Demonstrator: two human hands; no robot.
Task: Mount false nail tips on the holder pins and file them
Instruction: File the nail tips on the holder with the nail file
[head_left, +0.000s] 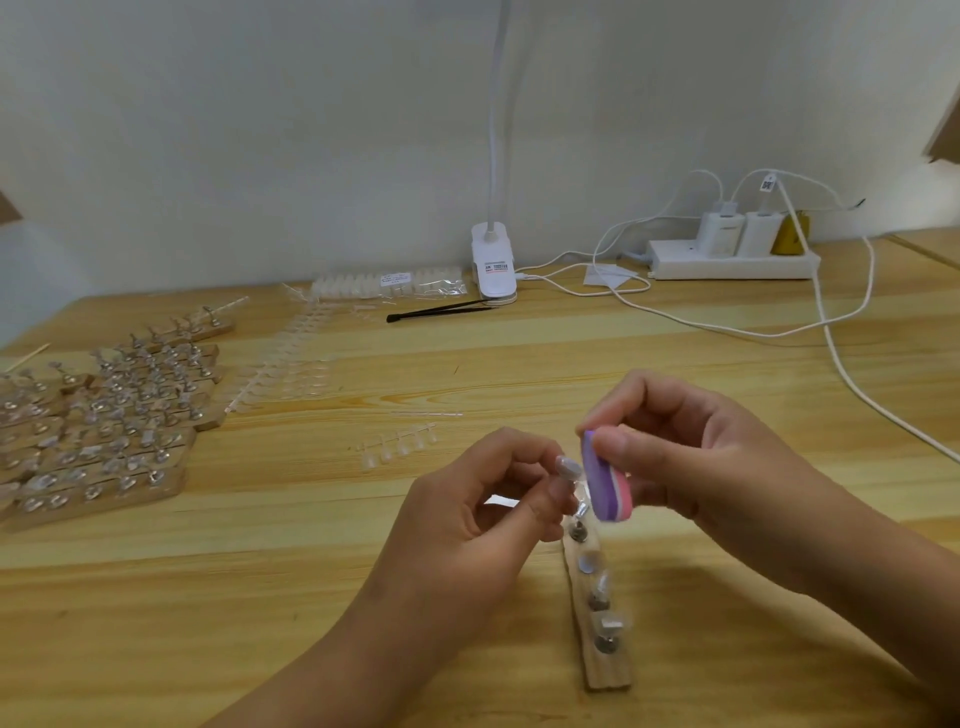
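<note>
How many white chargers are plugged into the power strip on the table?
2. Both stand side by side on the power strip at the far right: the left charger and the right charger. None seems hidden.

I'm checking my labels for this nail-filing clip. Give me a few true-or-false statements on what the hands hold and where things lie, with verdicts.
1. The right hand pinches a purple and pink buffer block. True.
2. The wooden holder below the hands is bare. False: several pins stand on it.
3. The left hand holds a nail tip beside the block. True.
4. The black tweezers lie between the hands. False: they lie far back, by the clip lamp.
</note>
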